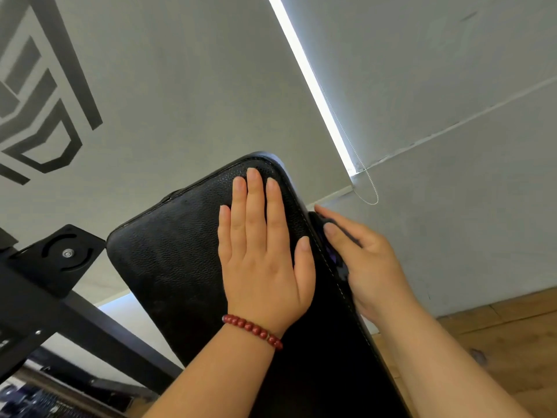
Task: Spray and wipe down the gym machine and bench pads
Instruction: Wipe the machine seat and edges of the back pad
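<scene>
Machine frame [64, 257]: far left; black steel bracket plate with a centre bolt, bar running down beneath it; rigid, heavy, hard-edged; judged to take firm wiping with no give.
Bench pad [174, 257]: centre, tilted up toward the wall; black grained vinyl over padding, stitched seam down its right edge; judged soft under pressure but stiff-backed and fixed to the frame, so it is steadied in place, not lifted; the grain probably grips a cloth; likely slick once sprayed.
Left hand [265, 260]: laid flat on the pad's upper face, fingers straight and close together, thumb out toward the seam; holds nothing; appears to brace the pad; red bead bracelet [253, 330] at the wrist.
Cloth [334, 254]: dark, a hint of purple; bunched against the pad's right side wall just past the seam; mostly hidden; limp and light, so it needs pressing on from behind to stay in contact.
Right hand [370, 267]: against the pad's side, thumb and fingers closed around the cloth.
Where to hold: flat palm on the face, cloth hand wrapped over the edge; the seam may trap dirt.
Spray bottle: none in view.
Far right: blind chain [369, 194] hanging by the wall; wooden floor [497, 342] below.
</scene>
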